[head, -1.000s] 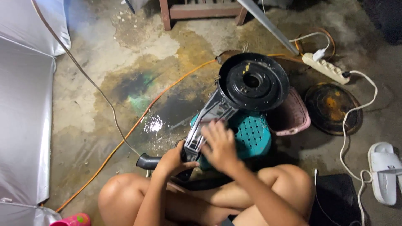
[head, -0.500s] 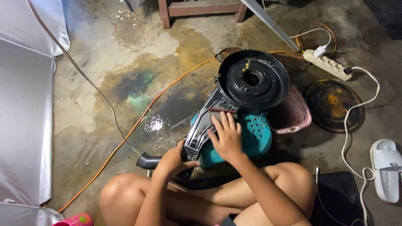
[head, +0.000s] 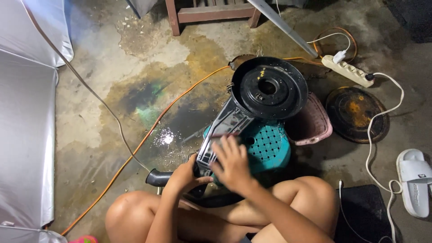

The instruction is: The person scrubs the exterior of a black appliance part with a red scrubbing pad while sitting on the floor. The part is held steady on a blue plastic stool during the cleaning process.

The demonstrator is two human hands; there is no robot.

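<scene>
My right hand [head: 234,164] lay flat, fingers spread, on the near end of the black housing [head: 225,132], which rested on the teal stool [head: 267,146]; its long axis ran far-right to the round pan [head: 269,87]. My left hand [head: 183,176] gripped its near-left corner

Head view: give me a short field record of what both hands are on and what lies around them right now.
Left hand: gripping the near end of the grey machine housing, beside a black hose stub.
Right hand: fingers spread flat on top of the housing.
Housing: ends in a round black disc part, resting on a teal plastic stool.
Beside stool: pink basket, rusty round plate.
Floor: wet, stained concrete; orange cable crosses it.
Far right: white power strip, white sandal.
</scene>
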